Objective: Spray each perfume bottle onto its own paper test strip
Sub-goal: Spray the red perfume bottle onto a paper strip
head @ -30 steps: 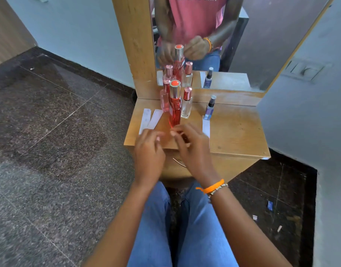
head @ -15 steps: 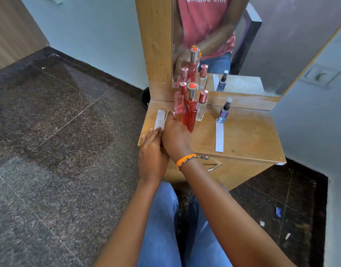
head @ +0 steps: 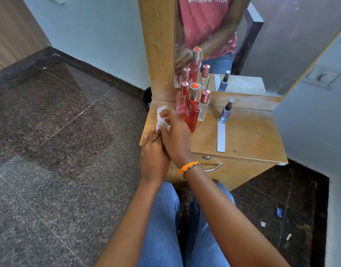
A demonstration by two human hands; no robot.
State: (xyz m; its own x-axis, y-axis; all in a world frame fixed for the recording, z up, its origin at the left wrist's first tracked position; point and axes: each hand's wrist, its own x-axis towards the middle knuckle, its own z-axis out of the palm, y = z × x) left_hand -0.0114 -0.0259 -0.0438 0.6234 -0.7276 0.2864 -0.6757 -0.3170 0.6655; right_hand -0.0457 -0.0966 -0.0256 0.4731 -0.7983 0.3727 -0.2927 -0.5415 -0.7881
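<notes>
Fingers of your right hand pinching paper strip; left hand lying flat; bottles beside fingers seemingly awaiting spraying.

Mirrored white letters "ARE COMING" on my pink shirt reflected in the mirror, at twelve o'clock from my hands, no other text legible to me

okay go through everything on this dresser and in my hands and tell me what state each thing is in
Tall red glass perfume bottle: upright, capped.
Pink square perfume bottle: upright, capped.
Clear perfume bottle with rose cap: upright, capped.
Small purple bottle with black cap: upright, capped, at the far end of a strip.
White paper strip by the purple bottle: lying flat, untouched.
White paper strips at the left edge: pinched by right hand.
Left hand: fingers resting on the strips.
Drawer: closed.
</notes>
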